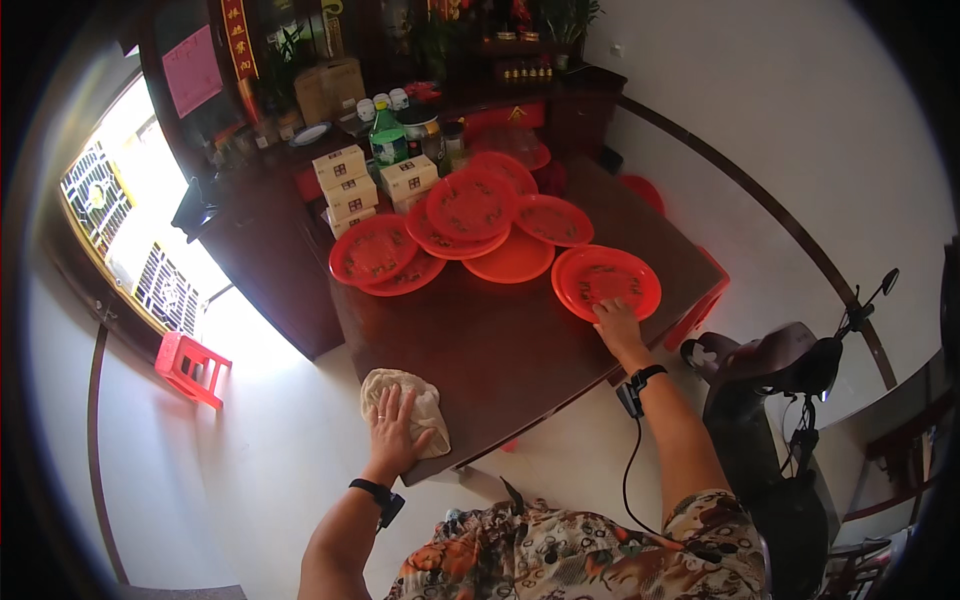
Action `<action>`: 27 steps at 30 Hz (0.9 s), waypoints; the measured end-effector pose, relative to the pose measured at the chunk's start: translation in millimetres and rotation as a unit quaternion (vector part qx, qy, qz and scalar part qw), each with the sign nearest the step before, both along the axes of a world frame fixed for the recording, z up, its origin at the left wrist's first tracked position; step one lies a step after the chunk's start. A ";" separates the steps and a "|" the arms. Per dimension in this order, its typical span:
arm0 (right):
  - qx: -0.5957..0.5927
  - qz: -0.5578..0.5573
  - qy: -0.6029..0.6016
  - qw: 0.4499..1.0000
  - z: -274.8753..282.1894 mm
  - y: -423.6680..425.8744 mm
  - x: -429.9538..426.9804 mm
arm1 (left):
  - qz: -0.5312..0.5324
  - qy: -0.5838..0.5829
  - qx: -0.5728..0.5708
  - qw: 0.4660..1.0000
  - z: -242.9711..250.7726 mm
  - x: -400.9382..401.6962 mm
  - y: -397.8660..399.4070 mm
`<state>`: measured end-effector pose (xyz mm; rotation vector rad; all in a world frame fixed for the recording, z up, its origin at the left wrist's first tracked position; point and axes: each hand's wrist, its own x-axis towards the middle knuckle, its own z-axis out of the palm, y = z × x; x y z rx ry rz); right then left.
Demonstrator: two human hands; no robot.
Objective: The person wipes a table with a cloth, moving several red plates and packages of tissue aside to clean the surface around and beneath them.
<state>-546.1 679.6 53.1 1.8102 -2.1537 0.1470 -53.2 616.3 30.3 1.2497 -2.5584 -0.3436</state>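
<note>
My left hand (397, 427) lies flat, fingers apart, on a bunched beige cloth (409, 382) at the near left corner of the dark wooden table (465, 352). At the near right, my right hand (621, 330) has its fingers over the front rim of a round red plastic tray (622, 277) with a printed pattern. This tray rests on another red tray (561, 281), whose left edge shows. Farther back, several more red trays (472, 202) overlap in a loose heap. One plain orange-red tray (514, 259) lies partly beneath them.
Small cartons (351, 196) and a green plastic bottle (388, 139) stand behind the trays. A dark cabinet (577, 112) runs along the back. Red plastic stools (191, 367) stand at the left and beside the table's right edge. A scooter (772, 367) is parked at the right.
</note>
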 end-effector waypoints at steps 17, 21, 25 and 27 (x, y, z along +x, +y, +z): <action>0.017 -0.013 -0.217 0.976 -31.4 31.8 118.8 | 0.064 -0.086 0.058 0.993 12.1 -68.4 -47.4; 0.022 -0.034 -0.220 0.975 -25.4 31.2 124.4 | 0.078 -0.071 0.064 0.992 12.8 -112.0 -78.5; 0.054 -0.040 -0.197 0.978 -19.4 30.7 127.4 | 0.057 -0.084 0.043 0.994 6.0 -146.4 -106.4; 0.066 -0.051 -0.198 0.977 -18.7 30.9 126.4 | 0.010 -0.088 0.034 0.996 8.5 -165.5 -124.5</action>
